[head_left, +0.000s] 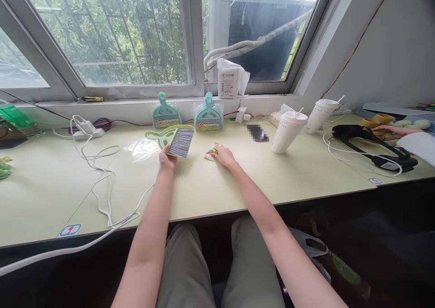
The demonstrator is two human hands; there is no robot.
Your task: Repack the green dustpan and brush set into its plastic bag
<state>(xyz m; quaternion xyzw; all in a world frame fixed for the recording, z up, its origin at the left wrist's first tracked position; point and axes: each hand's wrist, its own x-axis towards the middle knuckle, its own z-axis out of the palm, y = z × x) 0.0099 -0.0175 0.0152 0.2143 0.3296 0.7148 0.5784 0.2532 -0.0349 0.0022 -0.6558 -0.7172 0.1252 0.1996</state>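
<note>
My left hand (pixel 167 160) is closed on a light green dustpan with a grey-bristled brush (pixel 181 143) fitted in it, held tilted over the table. My right hand (pixel 224 155) has its fingers closed on a small crumpled, colourful printed wrapper (pixel 210 155), low at the tabletop. To the left of the dustpan lies a crinkled clear plastic bag (pixel 144 149). Against the wall behind stand turquoise dustpan and brush sets in clear packaging, one on the left (pixel 166 116) and one stack on the right (pixel 209 119).
White cables (pixel 109 172) run across the left of the table (pixel 272 181) from a power strip (pixel 89 133). A blurred dark object (pixel 257 133) and two white cups, near (pixel 288 133) and far (pixel 321 116), stand right. Beyond, another person's hand (pixel 396 131) is by a black frame (pixel 377 151).
</note>
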